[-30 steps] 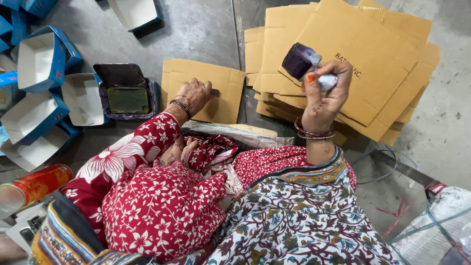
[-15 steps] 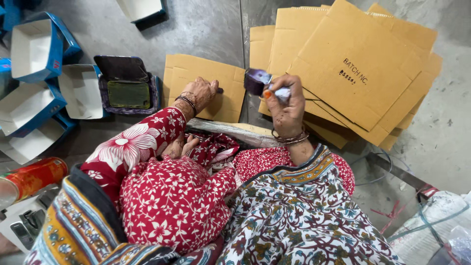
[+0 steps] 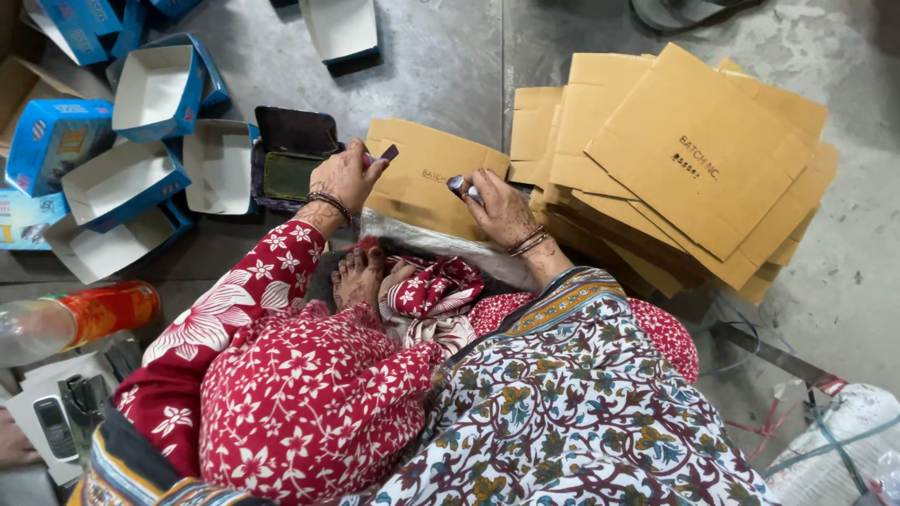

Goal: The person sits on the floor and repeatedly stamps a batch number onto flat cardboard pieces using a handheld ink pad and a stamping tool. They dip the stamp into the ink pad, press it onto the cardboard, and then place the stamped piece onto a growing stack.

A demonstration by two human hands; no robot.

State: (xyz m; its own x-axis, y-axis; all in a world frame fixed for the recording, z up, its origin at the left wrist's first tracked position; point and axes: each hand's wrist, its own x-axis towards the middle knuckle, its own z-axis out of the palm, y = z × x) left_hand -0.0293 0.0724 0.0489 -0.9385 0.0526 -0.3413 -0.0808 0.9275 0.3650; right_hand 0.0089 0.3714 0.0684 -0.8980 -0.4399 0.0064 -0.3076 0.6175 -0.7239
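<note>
My right hand [image 3: 502, 211] is shut on a small purple stamp [image 3: 459, 186] and presses it down onto a flat brown cardboard sheet [image 3: 422, 192] lying in front of my crossed legs. My left hand [image 3: 345, 176] rests on the sheet's left edge and pinches a small dark piece [image 3: 385, 153] between its fingers. An open dark ink pad case [image 3: 291, 157] lies just left of that hand. A thick fanned stack of the same cardboard sheets [image 3: 698, 155] sits to the right of my right hand.
Several open blue and white cartons [image 3: 150, 94] crowd the floor at the left. An orange-labelled bottle [image 3: 89, 317] and a small phone [image 3: 54, 427] lie at lower left. A tied plastic bag [image 3: 834, 450] sits at lower right on the grey concrete floor [image 3: 441, 66].
My right hand has come down and leftward with the stamp, from above the big stack onto the single sheet. My left hand has stayed at the sheet's left edge.
</note>
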